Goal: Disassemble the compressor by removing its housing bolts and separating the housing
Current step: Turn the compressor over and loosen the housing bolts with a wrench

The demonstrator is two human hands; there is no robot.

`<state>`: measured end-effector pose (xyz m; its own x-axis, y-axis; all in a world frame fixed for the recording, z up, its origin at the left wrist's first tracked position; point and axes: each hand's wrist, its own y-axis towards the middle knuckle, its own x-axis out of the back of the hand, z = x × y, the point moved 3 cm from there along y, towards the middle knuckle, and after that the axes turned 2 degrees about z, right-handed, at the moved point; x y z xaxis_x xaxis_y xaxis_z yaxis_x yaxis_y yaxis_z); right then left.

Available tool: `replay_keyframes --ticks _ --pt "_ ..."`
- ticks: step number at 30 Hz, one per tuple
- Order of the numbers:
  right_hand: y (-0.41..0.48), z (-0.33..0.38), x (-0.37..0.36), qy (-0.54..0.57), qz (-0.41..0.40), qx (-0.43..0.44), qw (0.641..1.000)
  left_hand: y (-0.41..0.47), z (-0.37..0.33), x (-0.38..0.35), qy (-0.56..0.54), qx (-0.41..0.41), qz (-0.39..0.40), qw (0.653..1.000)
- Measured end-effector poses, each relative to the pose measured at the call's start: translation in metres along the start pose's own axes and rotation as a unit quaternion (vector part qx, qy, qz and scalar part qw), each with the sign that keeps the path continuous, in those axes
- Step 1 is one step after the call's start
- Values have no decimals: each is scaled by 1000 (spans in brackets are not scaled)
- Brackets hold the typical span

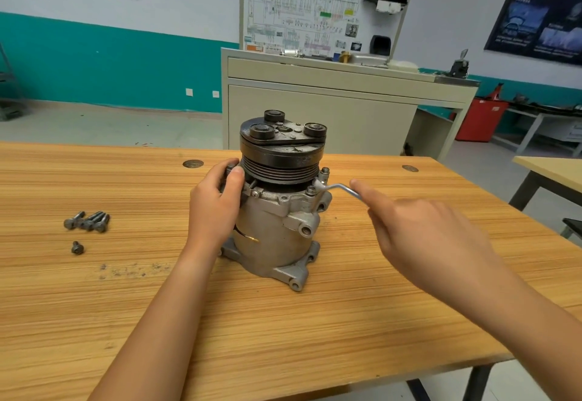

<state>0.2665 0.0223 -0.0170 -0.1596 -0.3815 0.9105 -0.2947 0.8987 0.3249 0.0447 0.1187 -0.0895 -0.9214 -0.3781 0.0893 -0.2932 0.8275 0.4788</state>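
The compressor (274, 221) stands upright near the middle of the table (315, 322), its silver housing down on its mounting ears and the black grooved pulley (280, 167) on top. The pulley is capped by a dark clutch plate (283, 136) with 3 round bosses. Below the pulley I see at least 2 bolt heads (311, 190) seated in the upper flange on the right side. My left grip (217, 202) is wrapped around the upper left of the housing, thumb pressed just under the pulley's edge and fingers curled round the back. My right grip (425, 237) is blurred, but I can see it pinching the long arm of a bent metal key (341, 187), with the index finger laid along it. The key's far end reaches the flange right beside those bolt heads, though I cannot tell whether it sits in 1 of them. Well to the left on the table lies a cluster of loose bolts (88, 221), touching each other, with 1 shorter bolt (77, 247) apart, nearer to me. Dark specks (132, 270) mark the wood near them. Behind the table stands a beige cabinet (315, 111) carrying a wiring diagram board (315, 13), with a red bin (480, 120) to its right.
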Motion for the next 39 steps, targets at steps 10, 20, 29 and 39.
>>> replay_keyframes --ticks 10,20,29,39 --pt "9 31 25 -101 102 -28 989 0 0 1 9 2 4 1000" --pt "9 60 16 -91 171 4 981 1 1 -1 5 2 -10 1000" --pt "10 29 26 -234 145 127 953 2 3 -3 -4 -10 -21 1000" --pt "6 51 9 -169 122 160 965 7 5 -5 11 -28 -39 999"
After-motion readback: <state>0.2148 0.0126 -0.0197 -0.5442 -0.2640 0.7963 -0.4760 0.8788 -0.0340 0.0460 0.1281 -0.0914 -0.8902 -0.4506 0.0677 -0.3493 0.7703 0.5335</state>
